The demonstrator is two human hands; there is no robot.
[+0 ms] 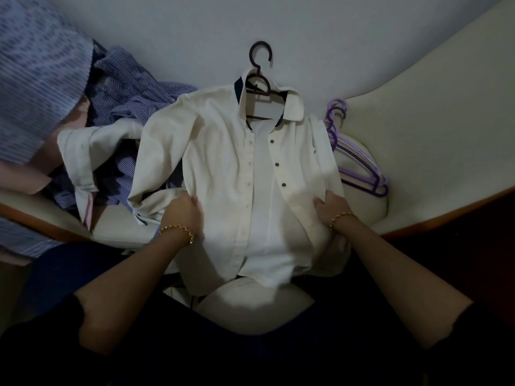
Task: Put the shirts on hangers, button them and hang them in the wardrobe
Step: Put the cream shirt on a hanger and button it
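White shirt (223, 162) is on its dark hanger (260, 59), with its front open and unbuttoned, and not yet hung.
The left hand (185, 215) and right hand (330, 208) each clamp fingers on the soft matte sides, and small dark buttons (277, 164) lie between them. Crumpled blue shirts (131, 87) wait beyond the left fingers, and slim purple hangers (359, 168) lie beyond the right.

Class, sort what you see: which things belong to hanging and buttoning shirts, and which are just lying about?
Job: white shirt, dark hanger, left hand, right hand, purple hangers, blue shirts pile.
Just there: pale cushion, gold bracelets on wrists.
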